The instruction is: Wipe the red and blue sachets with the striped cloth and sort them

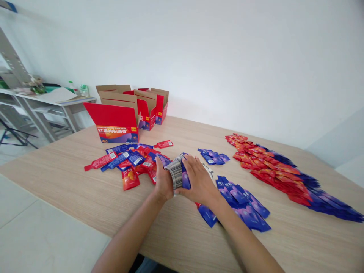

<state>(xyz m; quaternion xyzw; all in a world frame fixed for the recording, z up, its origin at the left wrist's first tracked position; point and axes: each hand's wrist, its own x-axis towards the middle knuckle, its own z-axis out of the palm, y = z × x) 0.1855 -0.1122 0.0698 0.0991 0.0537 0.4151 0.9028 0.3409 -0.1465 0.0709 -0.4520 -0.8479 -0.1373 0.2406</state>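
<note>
Both my hands squeeze an upright stack of blue sachets (178, 171) on the wooden table (71, 182). My left hand (163, 179) presses the stack's left side, fingers closed against it. My right hand (199, 180) lies over the stack's right side, fingers wrapped on it. A loose heap of red and blue sachets (131, 159) lies just left of my left hand. Under my right forearm spreads a fan of blue sachets (244, 203).
Open red cardboard boxes (116, 121) stand at the back left of the table. A long overlapping row of red and blue sachets (284, 174) runs along the right. A few blue sachets (213, 156) lie behind my right hand. A shelf unit (42, 102) stands far left.
</note>
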